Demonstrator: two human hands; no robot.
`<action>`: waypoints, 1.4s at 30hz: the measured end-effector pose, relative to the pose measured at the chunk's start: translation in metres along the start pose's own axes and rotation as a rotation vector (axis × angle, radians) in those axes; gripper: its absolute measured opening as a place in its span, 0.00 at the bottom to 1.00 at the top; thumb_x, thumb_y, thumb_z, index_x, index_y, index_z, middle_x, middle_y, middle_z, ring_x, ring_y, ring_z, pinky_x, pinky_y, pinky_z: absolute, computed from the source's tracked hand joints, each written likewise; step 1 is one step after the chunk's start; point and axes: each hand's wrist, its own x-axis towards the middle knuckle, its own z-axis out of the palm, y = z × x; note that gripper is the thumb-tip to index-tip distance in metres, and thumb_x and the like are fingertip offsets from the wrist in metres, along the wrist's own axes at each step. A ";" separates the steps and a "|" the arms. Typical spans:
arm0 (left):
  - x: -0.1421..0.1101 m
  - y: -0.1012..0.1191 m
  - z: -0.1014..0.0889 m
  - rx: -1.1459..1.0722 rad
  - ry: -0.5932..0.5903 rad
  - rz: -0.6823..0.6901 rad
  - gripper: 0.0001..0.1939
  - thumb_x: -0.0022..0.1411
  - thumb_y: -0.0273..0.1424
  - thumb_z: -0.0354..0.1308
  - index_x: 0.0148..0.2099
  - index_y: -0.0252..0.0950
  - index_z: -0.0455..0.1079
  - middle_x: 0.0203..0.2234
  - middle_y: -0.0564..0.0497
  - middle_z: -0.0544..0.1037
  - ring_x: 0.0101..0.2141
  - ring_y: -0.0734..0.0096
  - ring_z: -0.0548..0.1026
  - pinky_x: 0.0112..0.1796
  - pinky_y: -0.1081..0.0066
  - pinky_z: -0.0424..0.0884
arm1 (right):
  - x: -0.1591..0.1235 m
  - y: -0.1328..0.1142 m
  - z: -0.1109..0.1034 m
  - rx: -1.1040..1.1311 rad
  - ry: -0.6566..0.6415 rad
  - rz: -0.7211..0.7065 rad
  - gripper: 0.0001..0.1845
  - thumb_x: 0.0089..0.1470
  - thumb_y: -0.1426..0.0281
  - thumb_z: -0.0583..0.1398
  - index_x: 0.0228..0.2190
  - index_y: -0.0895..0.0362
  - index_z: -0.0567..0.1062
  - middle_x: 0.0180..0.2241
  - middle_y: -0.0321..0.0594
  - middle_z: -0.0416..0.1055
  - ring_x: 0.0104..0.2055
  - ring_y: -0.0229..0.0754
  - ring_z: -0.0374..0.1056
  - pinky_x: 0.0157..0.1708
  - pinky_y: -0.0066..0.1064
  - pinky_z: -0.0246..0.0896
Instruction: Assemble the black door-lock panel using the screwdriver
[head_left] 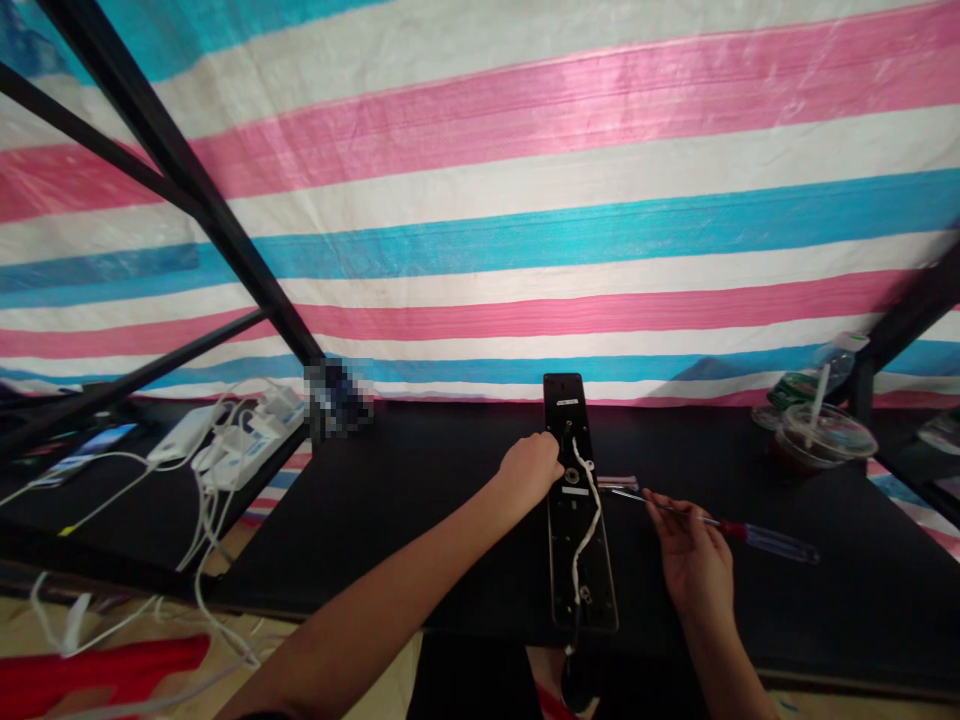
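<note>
A long black panel [592, 560], perhaps part of a door lock, lies on the black table in front of me. A white cable [586, 540] runs down its face and off the near end. My left hand [531, 465] is closed at the panel's left edge; what its fingertips hold, if anything, is hidden. My right hand [696, 560] pinches the shaft of a screwdriver [776, 543] with a red and clear handle pointing right. The shaft's tip points left, towards the panel. A small metallic piece [619, 482] lies between the panel and my right hand.
A plastic cup with a straw [825, 435] and a plastic bottle [840, 350] stand at the right. White power strips with cables [251, 440] and a phone [94, 450] lie at the left. Black metal posts [247, 270] and a striped sheet [562, 240] bound the table [420, 480].
</note>
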 end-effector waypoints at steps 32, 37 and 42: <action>-0.062 -0.016 0.097 -0.736 0.439 0.024 0.27 0.71 0.38 0.47 0.67 0.33 0.59 0.62 0.38 0.70 0.61 0.57 0.70 0.61 0.56 0.65 | 0.131 -0.037 0.193 -0.751 -0.523 -0.569 0.27 0.63 0.44 0.50 0.32 0.54 0.71 0.34 0.45 0.78 0.37 0.46 0.78 0.43 0.41 0.75; -0.065 -0.009 0.133 -0.934 0.379 0.045 0.32 0.72 0.37 0.46 0.74 0.38 0.47 0.70 0.43 0.57 0.69 0.61 0.57 0.67 0.57 0.53 | 0.136 -0.036 0.193 -0.821 -0.576 -0.571 0.26 0.63 0.46 0.51 0.32 0.54 0.71 0.33 0.44 0.77 0.34 0.46 0.77 0.41 0.41 0.75; -0.067 -0.015 0.132 -0.990 0.348 0.055 0.33 0.72 0.38 0.47 0.74 0.39 0.46 0.69 0.44 0.59 0.68 0.62 0.59 0.67 0.56 0.53 | 0.146 -0.051 0.213 -0.917 -0.647 -0.551 0.20 0.63 0.53 0.56 0.28 0.54 0.72 0.30 0.41 0.77 0.30 0.43 0.76 0.36 0.37 0.75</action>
